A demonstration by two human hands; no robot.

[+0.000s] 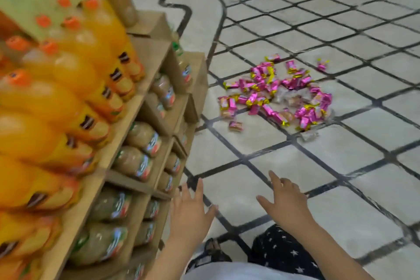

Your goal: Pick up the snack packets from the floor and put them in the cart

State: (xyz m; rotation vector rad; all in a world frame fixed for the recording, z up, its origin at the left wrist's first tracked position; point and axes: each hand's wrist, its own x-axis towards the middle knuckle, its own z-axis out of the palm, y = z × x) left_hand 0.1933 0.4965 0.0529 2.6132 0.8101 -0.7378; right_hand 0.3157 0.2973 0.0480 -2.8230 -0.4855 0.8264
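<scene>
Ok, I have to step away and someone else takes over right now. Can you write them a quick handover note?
Left hand: open, empty, fingers spread over the floor.
Right hand: open, empty, beside it.
Snack packets: pink and gold, scattered on the tiles ahead of both hands, with one stray packet off to the far right.
Shelf of juice bottles: close on the left.
Cart: not in view.
Done: neither hand holds a packet.
Left: gather the packets and put them in the cart.
</scene>
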